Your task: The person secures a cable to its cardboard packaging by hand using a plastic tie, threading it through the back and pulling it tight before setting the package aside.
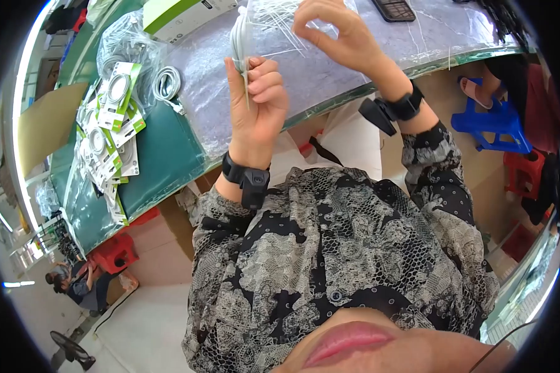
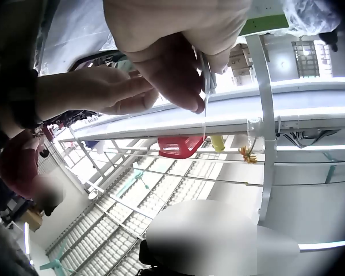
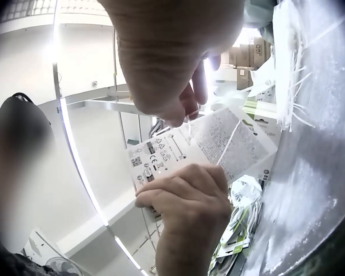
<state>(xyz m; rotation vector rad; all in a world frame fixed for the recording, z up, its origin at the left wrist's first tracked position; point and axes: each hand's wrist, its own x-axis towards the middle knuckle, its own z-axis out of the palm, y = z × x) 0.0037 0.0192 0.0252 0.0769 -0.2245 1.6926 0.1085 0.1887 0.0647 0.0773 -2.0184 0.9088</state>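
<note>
My left hand (image 1: 255, 93) is raised in a fist over the table edge. It grips a bundled white cable (image 1: 239, 37) and a thin white tie (image 1: 247, 87) that pokes down past its fingers. The left wrist view shows the thumb and finger (image 2: 178, 63) pinching that tie (image 2: 206, 92). My right hand (image 1: 339, 34) is higher and to the right, thumb and forefinger meeting in a pinch on a fine white tie that is hard to make out. In the right wrist view its fingertips (image 3: 187, 106) hover just above the left fist (image 3: 190, 198).
A loose heap of white ties (image 1: 280, 18) lies on the plastic-covered table (image 1: 330, 81). A coiled white cable (image 1: 167, 84), packaged cables (image 1: 115, 112) and a white-green box (image 1: 180, 15) sit at left. Blue stool (image 1: 488, 121) and red stools stand on the floor.
</note>
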